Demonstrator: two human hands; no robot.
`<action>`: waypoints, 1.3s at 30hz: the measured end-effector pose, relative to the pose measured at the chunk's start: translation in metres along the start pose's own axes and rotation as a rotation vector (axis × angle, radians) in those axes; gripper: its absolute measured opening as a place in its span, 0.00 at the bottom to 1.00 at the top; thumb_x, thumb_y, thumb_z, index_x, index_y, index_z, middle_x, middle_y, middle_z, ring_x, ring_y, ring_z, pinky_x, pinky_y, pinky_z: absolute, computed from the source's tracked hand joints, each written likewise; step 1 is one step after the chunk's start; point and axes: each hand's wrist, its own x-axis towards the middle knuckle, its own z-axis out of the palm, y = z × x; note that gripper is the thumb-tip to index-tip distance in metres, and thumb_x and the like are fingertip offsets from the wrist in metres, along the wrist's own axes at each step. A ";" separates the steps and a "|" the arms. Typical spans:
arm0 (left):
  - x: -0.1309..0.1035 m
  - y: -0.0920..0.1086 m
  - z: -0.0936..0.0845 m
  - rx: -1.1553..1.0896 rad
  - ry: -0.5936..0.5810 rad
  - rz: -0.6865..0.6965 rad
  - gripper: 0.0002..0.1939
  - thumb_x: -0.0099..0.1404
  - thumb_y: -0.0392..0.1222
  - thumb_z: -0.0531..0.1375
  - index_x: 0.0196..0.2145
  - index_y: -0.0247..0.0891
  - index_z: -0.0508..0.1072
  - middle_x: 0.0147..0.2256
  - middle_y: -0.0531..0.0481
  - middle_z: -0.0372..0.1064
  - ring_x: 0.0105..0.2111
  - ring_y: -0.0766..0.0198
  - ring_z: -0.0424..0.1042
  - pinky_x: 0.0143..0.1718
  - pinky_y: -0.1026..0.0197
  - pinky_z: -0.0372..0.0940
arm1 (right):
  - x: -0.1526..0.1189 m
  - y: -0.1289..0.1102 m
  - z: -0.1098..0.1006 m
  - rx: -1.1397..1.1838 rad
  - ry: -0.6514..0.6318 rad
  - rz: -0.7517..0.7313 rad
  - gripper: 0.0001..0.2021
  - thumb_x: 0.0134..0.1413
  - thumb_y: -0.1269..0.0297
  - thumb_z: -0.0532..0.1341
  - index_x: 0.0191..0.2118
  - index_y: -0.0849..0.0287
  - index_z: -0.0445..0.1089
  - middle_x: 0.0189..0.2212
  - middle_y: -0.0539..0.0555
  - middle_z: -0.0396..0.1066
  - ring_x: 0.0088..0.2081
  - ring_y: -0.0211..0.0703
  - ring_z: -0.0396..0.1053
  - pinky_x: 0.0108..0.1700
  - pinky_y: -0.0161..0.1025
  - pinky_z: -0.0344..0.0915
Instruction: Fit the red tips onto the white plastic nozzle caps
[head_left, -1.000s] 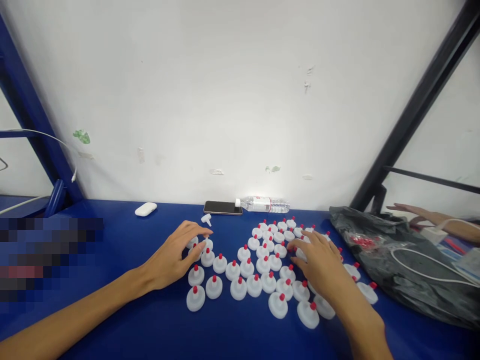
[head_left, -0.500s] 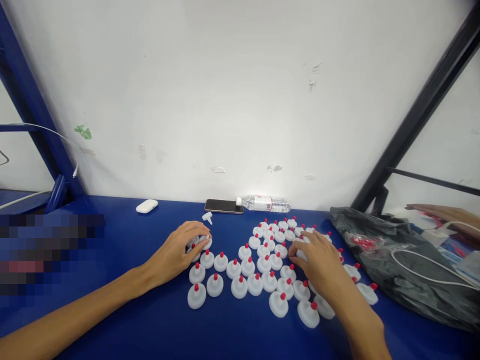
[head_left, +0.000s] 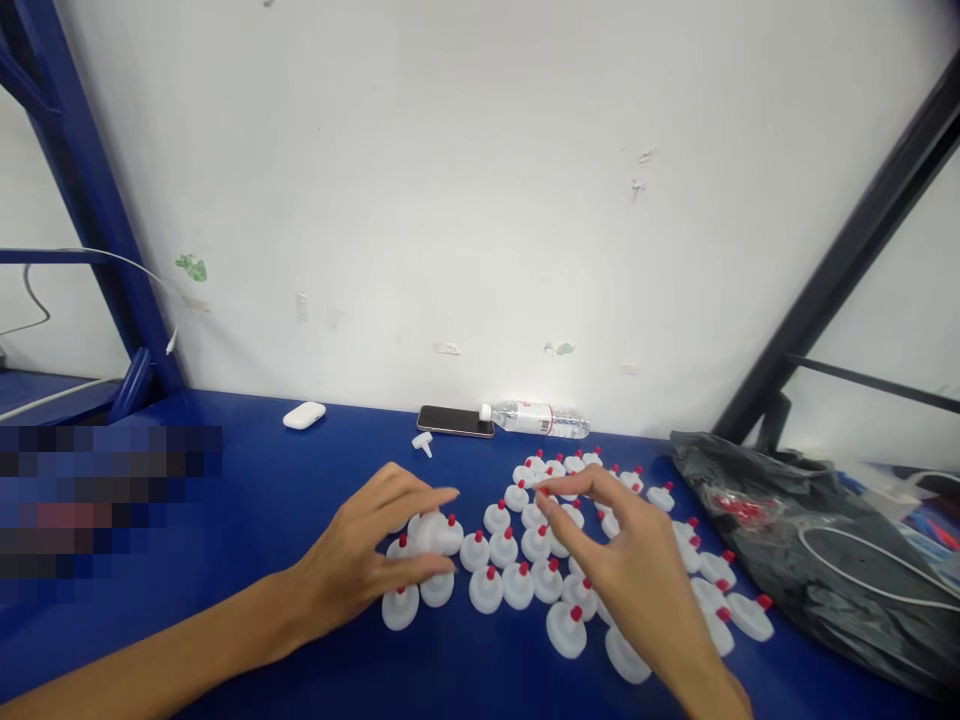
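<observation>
My left hand (head_left: 375, 545) curves its thumb and fingers around a white round-bottomed piece (head_left: 430, 535), tilted on its side and blurred. Its nozzle end is hard to make out. My right hand (head_left: 615, 545) pinches a small red cap (head_left: 543, 491) between thumb and forefinger, above the group. Many white pieces with red-capped nozzles stand about both hands, such as one white piece (head_left: 487, 592) in the front row. The right hand and forearm hide several of them. A loose white nozzle (head_left: 423, 443) without a red cap lies behind my left hand.
Along the wall lie a white earphone case (head_left: 304, 416), a phone (head_left: 455, 421) and a clear water bottle (head_left: 536, 419). At the right, a grey plastic bag (head_left: 847, 610) bears a packet of red caps (head_left: 742, 508) and a white cable (head_left: 862, 590).
My left hand has come forward and right, its white piece now tipped over. My right hand has moved left from the group, with a red cap now visible at its fingertips. The view has shifted slightly.
</observation>
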 end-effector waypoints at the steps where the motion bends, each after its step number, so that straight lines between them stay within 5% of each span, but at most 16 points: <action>1: -0.001 0.004 0.001 0.001 -0.002 0.045 0.23 0.71 0.54 0.65 0.60 0.47 0.71 0.43 0.50 0.74 0.40 0.61 0.69 0.45 0.58 0.67 | -0.002 -0.005 0.003 0.063 -0.035 -0.024 0.06 0.64 0.57 0.65 0.39 0.51 0.77 0.39 0.50 0.82 0.41 0.48 0.78 0.42 0.39 0.70; 4: -0.002 0.014 0.002 0.011 0.003 0.129 0.20 0.72 0.54 0.64 0.56 0.44 0.74 0.41 0.49 0.72 0.38 0.61 0.68 0.45 0.55 0.65 | -0.007 -0.017 0.011 0.241 -0.172 -0.089 0.06 0.63 0.62 0.68 0.45 0.47 0.80 0.41 0.47 0.82 0.43 0.44 0.78 0.46 0.37 0.70; 8: -0.001 0.023 0.001 -0.020 0.029 0.133 0.18 0.73 0.53 0.63 0.54 0.40 0.73 0.41 0.47 0.72 0.39 0.60 0.70 0.45 0.54 0.64 | -0.012 -0.024 0.026 0.400 -0.336 -0.210 0.07 0.58 0.68 0.73 0.39 0.47 0.83 0.36 0.46 0.81 0.40 0.41 0.77 0.46 0.37 0.69; 19: -0.004 0.024 0.001 0.022 0.066 0.128 0.24 0.71 0.61 0.60 0.54 0.41 0.73 0.39 0.49 0.81 0.34 0.63 0.77 0.40 0.61 0.70 | -0.017 -0.025 0.034 0.398 -0.297 -0.295 0.08 0.55 0.75 0.73 0.35 0.52 0.81 0.36 0.45 0.82 0.40 0.37 0.78 0.47 0.33 0.68; 29: -0.006 0.038 -0.002 -0.383 -0.052 -0.222 0.27 0.68 0.49 0.70 0.63 0.60 0.71 0.46 0.58 0.83 0.38 0.65 0.83 0.42 0.71 0.73 | -0.017 -0.022 0.033 0.409 -0.298 -0.311 0.07 0.59 0.72 0.72 0.36 0.51 0.83 0.37 0.47 0.79 0.40 0.38 0.77 0.46 0.32 0.69; 33: 0.000 0.053 -0.007 -0.470 -0.122 -0.327 0.26 0.65 0.49 0.71 0.60 0.52 0.76 0.45 0.55 0.83 0.44 0.57 0.82 0.46 0.66 0.74 | -0.017 -0.024 0.035 0.384 -0.341 -0.332 0.08 0.59 0.75 0.71 0.37 0.52 0.84 0.37 0.49 0.77 0.40 0.37 0.76 0.45 0.32 0.70; 36: 0.009 0.061 -0.009 -0.511 -0.233 -0.438 0.14 0.68 0.49 0.67 0.48 0.42 0.81 0.38 0.52 0.81 0.41 0.57 0.80 0.42 0.65 0.74 | -0.017 -0.025 0.038 0.338 -0.381 -0.378 0.12 0.58 0.80 0.69 0.38 0.53 0.84 0.37 0.50 0.77 0.38 0.37 0.76 0.42 0.30 0.69; 39: 0.015 0.064 -0.011 -0.529 -0.265 -0.515 0.13 0.68 0.48 0.66 0.46 0.39 0.81 0.36 0.51 0.80 0.37 0.58 0.79 0.40 0.64 0.74 | -0.018 -0.024 0.041 0.317 -0.383 -0.395 0.11 0.59 0.79 0.68 0.38 0.54 0.83 0.38 0.51 0.77 0.37 0.37 0.76 0.41 0.30 0.69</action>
